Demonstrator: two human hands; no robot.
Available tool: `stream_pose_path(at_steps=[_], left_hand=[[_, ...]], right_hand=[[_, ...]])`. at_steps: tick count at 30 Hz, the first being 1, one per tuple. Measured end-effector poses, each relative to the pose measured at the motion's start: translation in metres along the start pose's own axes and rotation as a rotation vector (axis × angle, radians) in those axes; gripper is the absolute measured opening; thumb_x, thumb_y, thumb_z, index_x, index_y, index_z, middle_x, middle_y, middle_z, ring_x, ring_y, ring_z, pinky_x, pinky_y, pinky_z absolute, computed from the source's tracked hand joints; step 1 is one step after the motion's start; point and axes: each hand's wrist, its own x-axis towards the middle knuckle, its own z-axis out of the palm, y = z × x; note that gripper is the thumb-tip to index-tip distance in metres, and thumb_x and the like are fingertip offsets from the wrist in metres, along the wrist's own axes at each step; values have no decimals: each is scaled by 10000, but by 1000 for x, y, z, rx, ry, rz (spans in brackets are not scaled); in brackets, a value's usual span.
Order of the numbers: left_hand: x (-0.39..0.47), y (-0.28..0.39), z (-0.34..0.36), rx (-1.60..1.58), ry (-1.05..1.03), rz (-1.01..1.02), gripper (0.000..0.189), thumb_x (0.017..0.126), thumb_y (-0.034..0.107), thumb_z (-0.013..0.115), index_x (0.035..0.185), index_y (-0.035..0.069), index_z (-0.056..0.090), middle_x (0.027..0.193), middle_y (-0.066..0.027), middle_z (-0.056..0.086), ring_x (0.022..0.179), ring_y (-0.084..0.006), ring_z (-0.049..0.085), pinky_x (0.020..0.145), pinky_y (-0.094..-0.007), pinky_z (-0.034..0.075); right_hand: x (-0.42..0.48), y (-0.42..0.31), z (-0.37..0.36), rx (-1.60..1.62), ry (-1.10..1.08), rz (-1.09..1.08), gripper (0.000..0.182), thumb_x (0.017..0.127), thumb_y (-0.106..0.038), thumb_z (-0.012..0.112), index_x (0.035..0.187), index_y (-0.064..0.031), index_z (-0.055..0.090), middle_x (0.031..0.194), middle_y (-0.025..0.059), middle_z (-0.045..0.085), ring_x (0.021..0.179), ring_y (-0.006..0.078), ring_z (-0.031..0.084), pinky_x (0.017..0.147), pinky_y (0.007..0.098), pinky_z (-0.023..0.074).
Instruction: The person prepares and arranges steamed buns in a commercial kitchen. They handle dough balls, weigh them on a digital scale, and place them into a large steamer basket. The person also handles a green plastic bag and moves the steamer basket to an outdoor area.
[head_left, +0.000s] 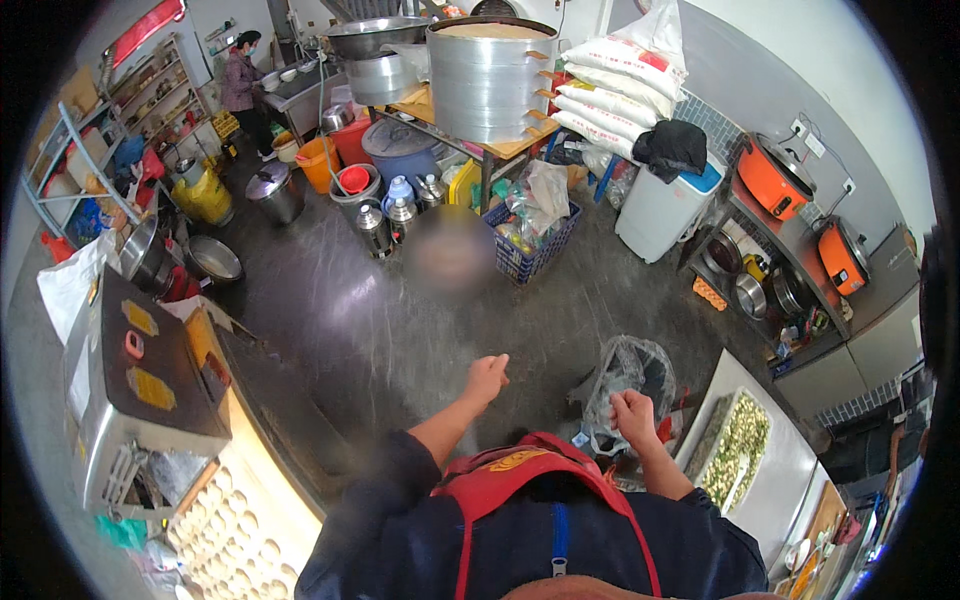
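Note:
My left hand (486, 381) is held out over the dark floor with its fingers curled, and nothing shows in it. In a loose fist, my right hand (634, 416) hangs in front of a bin lined with a clear plastic bag (637, 360); I see nothing held in it. A red apron (517, 469) with a yellow emblem covers my front. To my right, a metal tray of chopped green and white filling (739, 442) rests on a steel worktop (694, 420). At lower left, rows of round dough pieces (232, 532) lie on a lit board.
A steel machine (142, 375) stands at left. Ahead are vacuum flasks (375, 229), a blue plastic basket (536, 240) and a stacked steamer (487, 86). Two orange cookers (776, 180) top a rack at right. Another person (247, 90) stands by a sink at the back.

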Motion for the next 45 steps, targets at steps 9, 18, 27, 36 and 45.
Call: stream_pose_path(at_steps=[9, 18, 27, 36, 45], left_hand=[[229, 65, -138, -157, 35, 267, 96, 894, 112, 558, 898, 48, 630, 884, -39, 642, 786, -126, 568, 693, -287, 467], [478, 223, -260, -52, 218, 231, 356, 952, 293, 547, 731, 28, 633, 791, -104, 687, 702, -144, 605, 679, -286, 457], [805, 431, -296, -307, 297, 368, 640, 936, 526, 490, 1318, 13, 482, 1332, -151, 509, 1238, -250, 471, 1027, -391, 353], [977, 502, -317, -524, -163, 235, 551, 821, 377, 585, 1246, 28, 532, 1232, -140, 574, 1109, -277, 548, 965, -412, 417], [958, 528, -321, -692, -183, 295, 502, 749, 147, 515, 1238, 32, 514, 1195, -118, 572, 1086, -275, 558, 968, -409, 447]], right_hand=[[251, -7, 34, -143, -91, 10, 192, 919, -160, 536, 998, 6, 591, 811, 84, 662, 652, 164, 630, 591, 292, 508], [532, -296, 29, -551, 17, -582, 391, 842, -286, 664, 1076, 16, 581, 841, 188, 653, 796, 312, 661, 713, 385, 521], [752, -500, 43, -862, 460, -795, 514, 824, -292, 686, 1104, 115, 545, 834, 185, 670, 796, 285, 667, 720, 385, 527], [859, -567, 89, -678, 98, -92, 307, 675, -188, 672, 732, 111, 630, 685, 228, 648, 655, 294, 675, 630, 384, 534], [860, -571, 83, -944, 323, -193, 344, 668, -195, 665, 835, 105, 653, 761, 266, 640, 761, 343, 671, 723, 387, 531]])
